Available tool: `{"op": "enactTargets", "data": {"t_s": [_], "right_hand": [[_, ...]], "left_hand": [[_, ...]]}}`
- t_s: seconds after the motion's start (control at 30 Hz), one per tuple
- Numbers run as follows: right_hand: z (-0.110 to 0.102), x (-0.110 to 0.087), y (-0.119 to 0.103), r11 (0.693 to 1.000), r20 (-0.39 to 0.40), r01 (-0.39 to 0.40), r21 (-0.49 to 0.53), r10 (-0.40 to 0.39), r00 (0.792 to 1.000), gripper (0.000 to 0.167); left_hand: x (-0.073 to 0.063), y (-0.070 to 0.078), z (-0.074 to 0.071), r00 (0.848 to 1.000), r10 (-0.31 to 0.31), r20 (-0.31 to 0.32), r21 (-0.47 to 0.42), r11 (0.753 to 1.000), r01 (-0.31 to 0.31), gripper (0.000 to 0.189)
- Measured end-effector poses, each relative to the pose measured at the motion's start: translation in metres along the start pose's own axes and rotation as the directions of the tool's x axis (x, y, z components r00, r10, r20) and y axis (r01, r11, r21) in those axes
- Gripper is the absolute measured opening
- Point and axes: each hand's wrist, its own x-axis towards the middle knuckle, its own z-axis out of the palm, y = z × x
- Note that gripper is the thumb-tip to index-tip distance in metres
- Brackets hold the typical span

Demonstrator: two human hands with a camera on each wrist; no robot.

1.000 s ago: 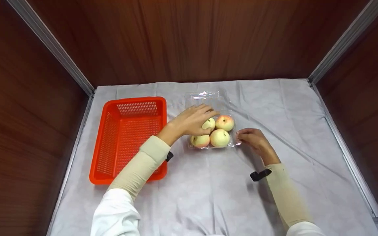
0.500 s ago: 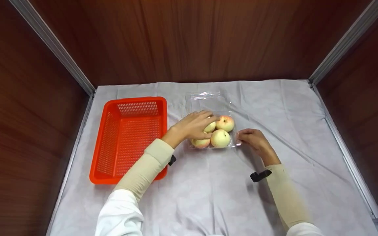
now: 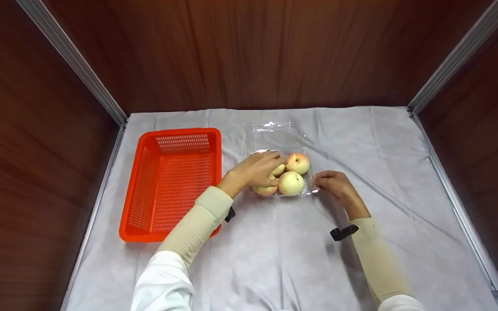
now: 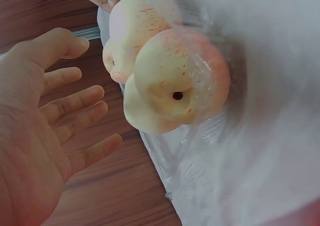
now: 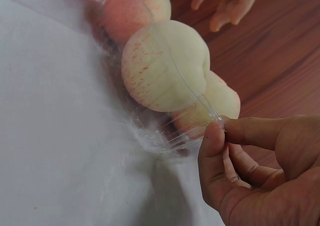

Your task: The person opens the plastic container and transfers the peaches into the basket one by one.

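Note:
Several pale yellow peaches with red blush sit in a clear plastic clamshell box point(image 3: 311, 183), its lid point(image 3: 270, 139) folded back behind them. My left hand point(image 3: 256, 169) is over the two left peaches, partly hiding them in the head view. In the left wrist view its fingers point(image 4: 80, 98) are spread and slightly bent, apart from the nearest peach point(image 4: 165, 71). My right hand point(image 3: 337, 186) pinches the box's right edge between thumb and forefinger; the right wrist view shows that clear rim point(image 5: 212, 111) beside a peach point(image 5: 162, 68).
A red plastic basket point(image 3: 128, 207) with slotted sides stands to the left, partly under my left forearm, with nothing seen inside. A pale grey cloth point(image 3: 270, 242) covers the table. Brown wood-grain panels point(image 3: 249, 56) wall in the back and both sides.
My left hand has moved slightly toward me and to the right over the left peaches. My right hand keeps its pinch on the box edge.

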Motion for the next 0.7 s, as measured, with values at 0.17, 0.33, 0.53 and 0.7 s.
{"op": "enactTargets", "data": {"t_s": [0.17, 0.33, 0.53, 0.7], "right_hand": [[0.0, 0.0, 0.001, 0.999, 0.009, -0.002, 0.035, 0.002, 1.0, 0.013], [0.0, 0.0, 0.0, 1.0, 0.011, 0.005, 0.03, -0.005, 1.0, 0.014], [0.0, 0.0, 0.0, 1.0, 0.01, 0.003, 0.014, -0.003, 1.0, 0.019], [0.0, 0.0, 0.001, 1.0, 0.013, 0.003, 0.009, -0.003, 1.0, 0.021]], "left_hand": [[-0.001, 0.001, 0.005, 0.999, -0.033, 0.03, 0.001, 0.999, 0.033, 0.074], [0.0, 0.0, 0.01, 0.998, -0.047, 0.045, -0.003, 0.999, 0.047, 0.062], [-0.001, -0.002, 0.014, 0.999, -0.029, 0.025, -0.023, 0.999, 0.03, 0.048], [-0.002, -0.001, 0.015, 0.999, -0.031, 0.028, -0.023, 0.999, 0.031, 0.045]]}}
